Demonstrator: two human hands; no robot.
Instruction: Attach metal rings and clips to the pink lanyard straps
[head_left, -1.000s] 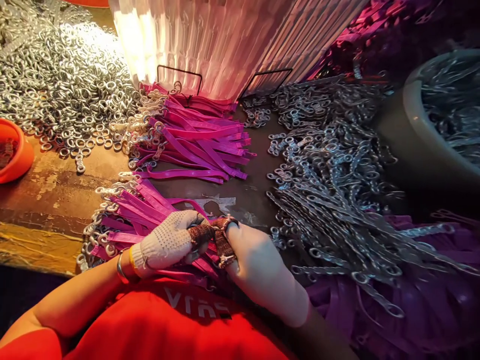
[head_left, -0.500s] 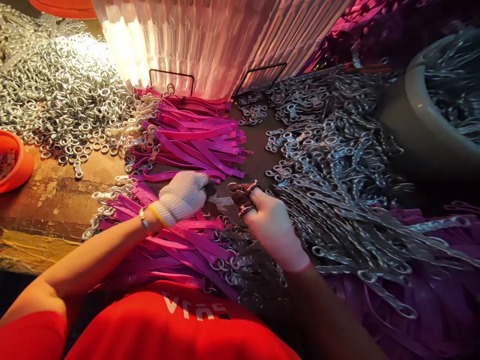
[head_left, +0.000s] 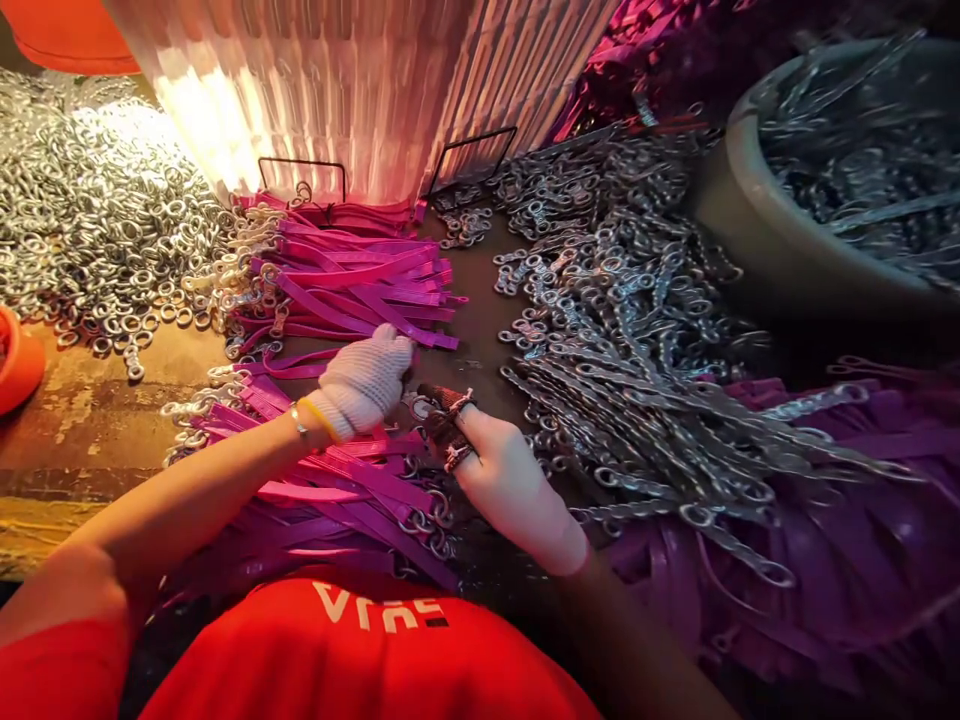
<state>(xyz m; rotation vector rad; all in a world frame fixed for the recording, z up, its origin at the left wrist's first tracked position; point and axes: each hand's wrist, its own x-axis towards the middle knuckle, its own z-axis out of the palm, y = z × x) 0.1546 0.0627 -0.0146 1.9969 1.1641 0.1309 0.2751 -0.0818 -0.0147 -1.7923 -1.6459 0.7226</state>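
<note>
My left hand (head_left: 367,380), in a white knit glove, is closed above the pink straps, its fingertips turned away from me. What its fingers grip is hidden. Close by on the right, my right hand (head_left: 499,475) wears a pale glove with dark coverings on its fingers. Those fingers are pinched on a small metal piece (head_left: 420,408), of which a ring-like end shows between the hands. Pink straps with metal links (head_left: 352,470) lie beneath my hands. Beyond them is another bundle of pink straps (head_left: 360,270).
Loose metal rings (head_left: 135,230) are heaped at left, near an orange container (head_left: 19,360). Twisted metal links (head_left: 637,400) cover the right side, below a large grey bucket (head_left: 750,170). A ribbed translucent panel (head_left: 360,100) stands behind. Purple straps (head_left: 675,590) lie at lower right.
The view has shifted, so the scene sits further left. My hands have come closer together. The pale flat piece between them before is now mostly covered, with a ring-like end showing.
</note>
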